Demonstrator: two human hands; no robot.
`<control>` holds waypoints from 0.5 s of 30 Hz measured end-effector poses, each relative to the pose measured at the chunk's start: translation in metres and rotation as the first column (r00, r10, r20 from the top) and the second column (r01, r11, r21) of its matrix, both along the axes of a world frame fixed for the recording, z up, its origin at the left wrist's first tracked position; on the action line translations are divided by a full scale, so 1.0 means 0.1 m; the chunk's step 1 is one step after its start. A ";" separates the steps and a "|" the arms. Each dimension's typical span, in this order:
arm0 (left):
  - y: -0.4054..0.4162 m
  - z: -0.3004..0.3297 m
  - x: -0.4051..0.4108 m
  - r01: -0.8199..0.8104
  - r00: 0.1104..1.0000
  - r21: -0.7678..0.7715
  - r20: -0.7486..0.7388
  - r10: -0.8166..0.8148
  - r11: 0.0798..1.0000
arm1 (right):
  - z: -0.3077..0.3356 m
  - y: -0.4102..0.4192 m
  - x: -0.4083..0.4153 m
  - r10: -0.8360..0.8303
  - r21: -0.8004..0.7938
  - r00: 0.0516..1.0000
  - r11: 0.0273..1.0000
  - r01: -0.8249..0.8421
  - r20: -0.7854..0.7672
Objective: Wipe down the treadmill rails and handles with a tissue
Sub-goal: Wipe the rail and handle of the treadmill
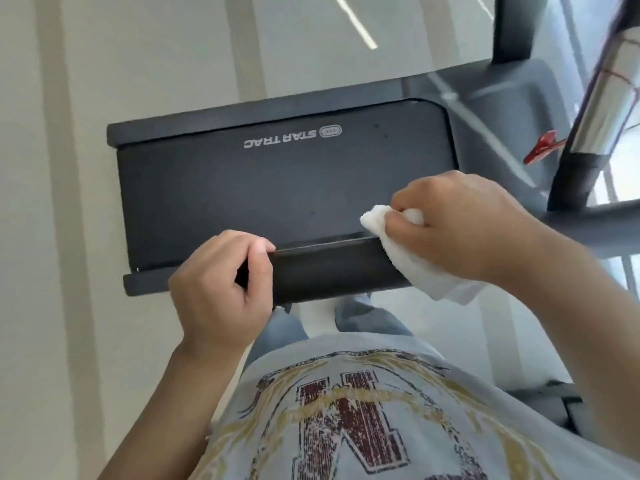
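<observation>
A black padded handle bar (332,271) runs across the middle of the view, above the treadmill deck (277,188) marked STAR TRAC. My left hand (221,285) grips the bar's left end, fingers curled over it. My right hand (460,226) holds a white tissue (408,258) bunched in its fingers and presses it over the bar's right part; the tissue drapes down the bar's near side.
Grey side rails (242,109) frame the deck. At right stand a dark upright post (516,26), a chrome tube (602,109) and a red clip (540,147). A dark bar (609,209) runs off to the right edge. Pale floor lies at left.
</observation>
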State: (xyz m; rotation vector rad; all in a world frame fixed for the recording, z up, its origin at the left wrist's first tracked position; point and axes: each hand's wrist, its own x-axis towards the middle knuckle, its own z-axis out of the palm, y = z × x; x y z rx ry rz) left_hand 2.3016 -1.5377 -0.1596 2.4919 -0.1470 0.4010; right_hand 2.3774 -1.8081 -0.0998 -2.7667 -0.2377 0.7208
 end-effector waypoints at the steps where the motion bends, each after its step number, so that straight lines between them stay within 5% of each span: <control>1: -0.01 -0.01 0.01 -0.024 0.999 -0.020 0.027 0.025 1.000 | -0.02 0.08 0.02 0.038 0.005 0.999 0.999 -0.038 -0.005; 9: -0.06 -0.03 -0.02 -0.180 0.983 -0.068 0.028 0.182 0.981 | -0.12 1.12 0.08 0.401 0.184 0.915 0.898 -0.400 0.032; 15: -0.07 -0.03 -0.04 -0.216 0.976 -0.066 -0.013 0.216 0.974 | -0.16 0.89 0.19 0.370 0.298 0.923 0.897 -0.325 -0.106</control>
